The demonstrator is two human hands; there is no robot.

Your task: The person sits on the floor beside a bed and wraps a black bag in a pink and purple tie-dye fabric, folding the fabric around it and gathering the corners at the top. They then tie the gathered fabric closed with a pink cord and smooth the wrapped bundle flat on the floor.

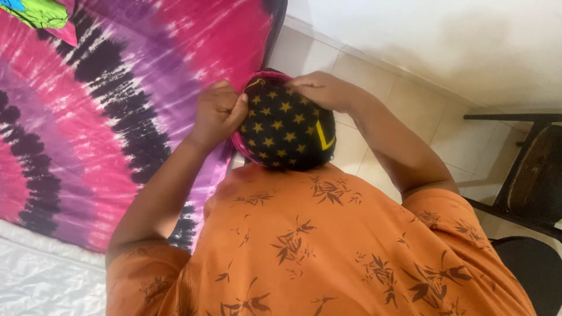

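The view looks down on the back of a head and shoulders in an orange leaf-print shirt (328,246). A black cap with yellow stars and a pink rim (287,126) covers the head. My left hand (218,114) is closed on the cap's left edge, pinching the fabric by the pink rim. My right hand (325,89) lies over the top front of the cap, fingers curled onto its edge. Both arms are raised and bent at the elbows.
A bed with a pink, purple and black tie-dye sheet (99,111) fills the left; a white quilted cover (41,281) shows at the bottom left. Pale floor tiles (410,111) and a white wall (445,41) lie ahead. A dark wooden chair (533,175) stands at the right.
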